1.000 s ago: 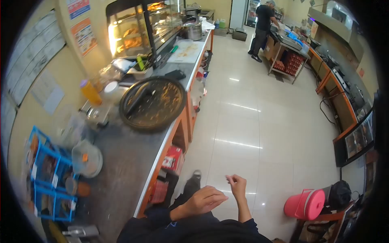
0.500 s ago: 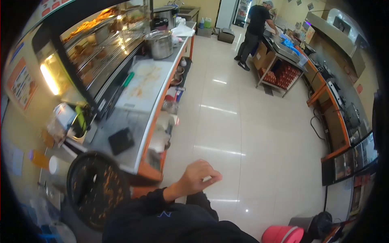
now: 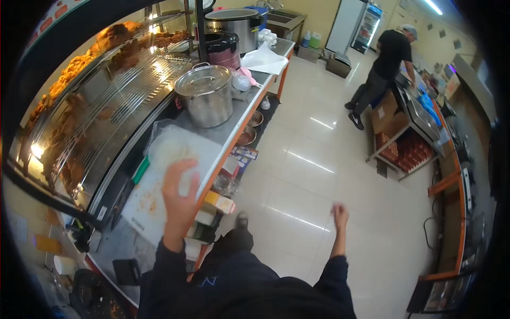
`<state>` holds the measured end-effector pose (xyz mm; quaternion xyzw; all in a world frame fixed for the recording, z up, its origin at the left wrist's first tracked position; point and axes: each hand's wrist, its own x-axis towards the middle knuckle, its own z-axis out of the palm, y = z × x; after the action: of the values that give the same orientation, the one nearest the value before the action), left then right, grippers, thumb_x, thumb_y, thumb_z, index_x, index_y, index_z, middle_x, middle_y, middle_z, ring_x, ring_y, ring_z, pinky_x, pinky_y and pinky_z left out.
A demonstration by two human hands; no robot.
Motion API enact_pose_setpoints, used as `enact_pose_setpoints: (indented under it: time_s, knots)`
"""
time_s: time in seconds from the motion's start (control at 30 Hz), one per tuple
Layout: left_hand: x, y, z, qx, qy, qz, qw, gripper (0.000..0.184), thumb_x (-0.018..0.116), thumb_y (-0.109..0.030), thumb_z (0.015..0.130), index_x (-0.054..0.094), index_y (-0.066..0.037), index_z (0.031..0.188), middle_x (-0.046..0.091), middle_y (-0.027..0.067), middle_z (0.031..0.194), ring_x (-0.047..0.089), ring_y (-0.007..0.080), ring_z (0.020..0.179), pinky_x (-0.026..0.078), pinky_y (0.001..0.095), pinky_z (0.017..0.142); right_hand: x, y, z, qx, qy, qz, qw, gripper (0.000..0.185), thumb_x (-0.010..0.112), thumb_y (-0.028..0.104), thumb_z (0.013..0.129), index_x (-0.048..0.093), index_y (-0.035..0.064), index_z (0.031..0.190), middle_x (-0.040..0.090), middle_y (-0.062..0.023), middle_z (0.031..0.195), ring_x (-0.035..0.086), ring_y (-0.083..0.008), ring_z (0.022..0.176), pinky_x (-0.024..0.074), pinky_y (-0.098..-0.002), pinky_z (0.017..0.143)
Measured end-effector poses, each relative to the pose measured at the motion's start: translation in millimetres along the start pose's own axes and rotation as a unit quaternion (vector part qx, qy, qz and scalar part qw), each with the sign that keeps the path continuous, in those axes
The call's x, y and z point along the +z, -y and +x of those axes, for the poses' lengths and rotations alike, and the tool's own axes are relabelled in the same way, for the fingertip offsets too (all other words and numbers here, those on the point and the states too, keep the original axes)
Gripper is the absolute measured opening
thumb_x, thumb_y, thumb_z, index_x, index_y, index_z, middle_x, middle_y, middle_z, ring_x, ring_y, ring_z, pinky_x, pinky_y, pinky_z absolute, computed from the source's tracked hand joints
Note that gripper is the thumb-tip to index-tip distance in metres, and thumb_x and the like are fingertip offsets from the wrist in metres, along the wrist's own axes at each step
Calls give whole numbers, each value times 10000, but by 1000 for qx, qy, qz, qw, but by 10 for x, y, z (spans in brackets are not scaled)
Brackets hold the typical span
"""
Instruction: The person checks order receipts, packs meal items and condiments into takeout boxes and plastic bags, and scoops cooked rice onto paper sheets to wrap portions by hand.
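My left hand (image 3: 181, 194) is raised above the near part of a white cutting board (image 3: 204, 146), its thumb and fingers curved apart with nothing between them. A knife with a green handle (image 3: 141, 171) lies along the board's left edge. Beyond the board stands a lidded steel pot (image 3: 205, 98). My right hand (image 3: 340, 213) hangs out over the tiled floor, small and a little blurred, its fingers curled in; nothing can be made out in it.
A lit glass food cabinet (image 3: 122, 80) lines the left. Behind the pot are a purple cooker (image 3: 222, 52) and a large cooker (image 3: 239, 27). A person in black (image 3: 385, 66) stands at a steel table (image 3: 419, 119) with egg trays below. A round dark tray (image 3: 98, 297) is bottom left.
The view has moved forward along the counter, bringing the board and pot closer. My left hand has risen and opened over the board. My right hand is back in view.
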<state>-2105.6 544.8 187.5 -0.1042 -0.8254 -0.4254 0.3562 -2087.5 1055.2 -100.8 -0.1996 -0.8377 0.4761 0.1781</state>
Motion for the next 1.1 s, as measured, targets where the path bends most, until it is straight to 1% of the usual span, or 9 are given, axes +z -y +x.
enact_pose_setpoints:
  time_s: [0.13, 0.33, 0.5, 0.6, 0.67, 0.77, 0.83, 0.97, 1.1]
  knots:
    - [510, 791, 1116, -22, -4, 57, 998, 258, 587, 5, 786, 588, -12, 1044, 606, 130, 1049, 570, 251, 986, 422, 321, 849, 852, 1708, 1695, -80, 26, 139, 987, 203, 523, 193, 919, 626, 19, 900, 610, -25, 737, 557, -108, 641, 438, -227, 572]
    - [1371, 2114, 2614, 10, 135, 149, 980, 342, 572, 16, 767, 561, -26, 1107, 573, 157, 1103, 532, 308, 1051, 421, 364, 873, 1981, 2693, 2695, -150, 191, 120, 962, 200, 582, 192, 885, 620, 27, 991, 626, -50, 806, 587, -118, 729, 461, -249, 653]
    - [1666, 2483, 2952, -136, 286, 195, 928, 278, 555, 35, 735, 556, -7, 1010, 565, 188, 1020, 526, 359, 989, 422, 388, 857, 2661, 3095, 4182, -189, 101, 116, 970, 303, 670, 165, 803, 587, 28, 1060, 618, -77, 923, 576, -163, 838, 454, -300, 726]
    - [1707, 2626, 2899, -151, 235, 285, 917, 215, 553, 35, 742, 553, 6, 955, 544, 171, 940, 531, 350, 918, 427, 383, 811, 3412, 3253, 5405, -266, 82, 71, 958, 487, 717, 192, 748, 520, 30, 1162, 570, -125, 1096, 513, -251, 1023, 420, -361, 835]
    - [1804, 2466, 2941, -152, 216, 353, 898, 175, 545, 31, 751, 543, 9, 925, 523, 161, 904, 530, 338, 882, 421, 382, 784, 3993, 3378, 6172, -375, 32, 27, 926, 564, 736, 259, 725, 502, 29, 1184, 551, -138, 1139, 470, -296, 1089, 384, -412, 885]
    - [2064, 2028, 3221, -242, 163, 380, 877, 118, 507, 21, 776, 513, 6, 893, 500, 157, 885, 513, 333, 855, 404, 381, 781, 4736, 3365, 7042, -368, 118, -51, 921, 628, 745, 335, 700, 496, 24, 1185, 552, -137, 1139, 464, -327, 1085, 367, -450, 892]
    - [2180, 1730, 3411, -254, 128, 452, 845, 107, 482, 24, 784, 505, 5, 888, 489, 156, 873, 503, 334, 849, 399, 386, 786, 4989, 3314, 7300, -359, 222, -73, 904, 437, 737, 325, 691, 599, 104, 1041, 588, -80, 1056, 478, -304, 1062, 367, -450, 868]
    - [2358, 1098, 3722, -253, 70, 606, 751, 104, 454, -1, 825, 510, 8, 911, 505, 168, 914, 507, 336, 927, 393, 395, 838, 4734, 3144, 7181, -487, 319, 49, 811, 170, 746, 198, 652, 662, 183, 799, 607, 16, 925, 508, -246, 1017, 371, -418, 832]
    - [3036, 587, 4155, -337, 51, 622, 705, 216, 510, 85, 779, 527, 19, 984, 540, 145, 981, 523, 305, 959, 385, 365, 886, 4461, 2981, 7182, -549, 410, 24, 728, 194, 754, 181, 640, 665, 177, 812, 586, 16, 1005, 510, -256, 998, 369, -400, 852]
